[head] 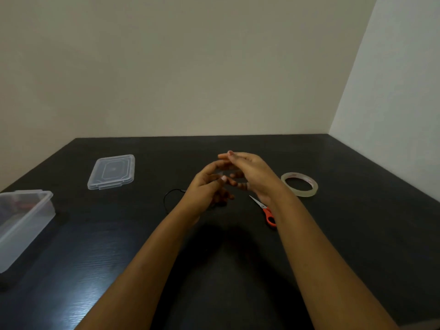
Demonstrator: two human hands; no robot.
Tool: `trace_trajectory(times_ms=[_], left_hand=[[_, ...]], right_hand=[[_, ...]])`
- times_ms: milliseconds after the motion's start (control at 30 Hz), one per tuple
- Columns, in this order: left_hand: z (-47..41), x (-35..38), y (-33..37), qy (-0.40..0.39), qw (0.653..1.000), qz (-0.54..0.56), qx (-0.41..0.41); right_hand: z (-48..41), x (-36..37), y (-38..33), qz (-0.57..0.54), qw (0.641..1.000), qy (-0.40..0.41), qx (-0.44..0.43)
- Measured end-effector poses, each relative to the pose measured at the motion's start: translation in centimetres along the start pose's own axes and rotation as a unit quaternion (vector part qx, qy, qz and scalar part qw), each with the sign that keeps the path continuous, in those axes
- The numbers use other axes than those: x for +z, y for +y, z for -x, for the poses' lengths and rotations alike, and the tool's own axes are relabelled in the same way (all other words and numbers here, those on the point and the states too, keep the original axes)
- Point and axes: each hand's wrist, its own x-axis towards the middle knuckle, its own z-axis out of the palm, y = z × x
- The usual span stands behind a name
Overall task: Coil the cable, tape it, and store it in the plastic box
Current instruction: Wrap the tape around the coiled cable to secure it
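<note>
I am raising my left hand [204, 186] and right hand [252, 175] together over the desk [238, 258], their grip unclear; one black cable [170, 197] is showing partly, one scissors [265, 210] half hidden.

Count: 1 clear plastic box [23, 225], 1 lid [111, 172], 1 tape roll [299, 184], 1 orange-handled scissors [266, 211], 1 black cable [170, 198], 2 hands.

Single head-worn view, facing forward and down, near the table [333, 234]
</note>
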Motion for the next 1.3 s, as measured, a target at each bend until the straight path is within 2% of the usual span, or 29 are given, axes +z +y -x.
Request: trace_trajectory(times_ms=[133, 233, 333, 600, 700, 800, 867, 933, 1000, 1100, 1300], left_hand=[[0.0, -0.8, 0.3, 0.017, 0.999, 0.027, -0.001], [-0.1, -1.4, 0.4, 0.002, 1.0, 0.02, -0.013], [-0.1, -1.4, 0.3, -0.022, 1.0, 0.0, -0.019], [0.0, -2.0, 0.2, -0.064, 0.997, -0.009, -0.035], [0.2, -3.2, 0.7, -0.059, 0.998, 0.006, -0.039], [0.3, -5.7, 1.1, 0.047, 0.999, 0.003, -0.023], [0.2, -8.0, 0.7, 0.12, 0.988, -0.093, -0.032], [0.4, -10.2, -0.2, 0.158, 0.956, -0.234, -0.084], [0.7, -11.5, -0.9, 0.142, 0.925, -0.307, -0.174], [1.1, -11.1, -0.8, 0.086, 0.899, -0.332, -0.273], [0.7, -9.4, -0.5, 0.069, 0.913, -0.301, -0.268]], right_hand=[[-1.3, 0.6, 0.9, -0.093, 0.995, -0.028, -0.009], [-1.9, 0.8, 2.1, -0.164, 0.984, -0.058, -0.024], [-2.0, 1.2, 3.1, -0.227, 0.972, -0.05, -0.036], [-1.8, 0.8, 3.9, -0.249, 0.967, -0.002, -0.054], [-1.9, 0.6, 3.9, -0.229, 0.97, 0.03, -0.079], [-2.3, 0.5, 4.5, -0.161, 0.98, 0.081, -0.088], [-2.7, 0.7, 5.0, -0.107, 0.985, 0.106, -0.081], [-2.9, 0.8, 5.5, -0.061, 0.988, 0.12, -0.07], [-2.9, 1.0, 5.7, -0.019, 0.99, 0.128, -0.064], [-2.9, 1.2, 5.7, 0.048, 0.988, 0.124, -0.076], [-3.3, 2.3, 6.5, 0.227, 0.957, 0.127, -0.126]])
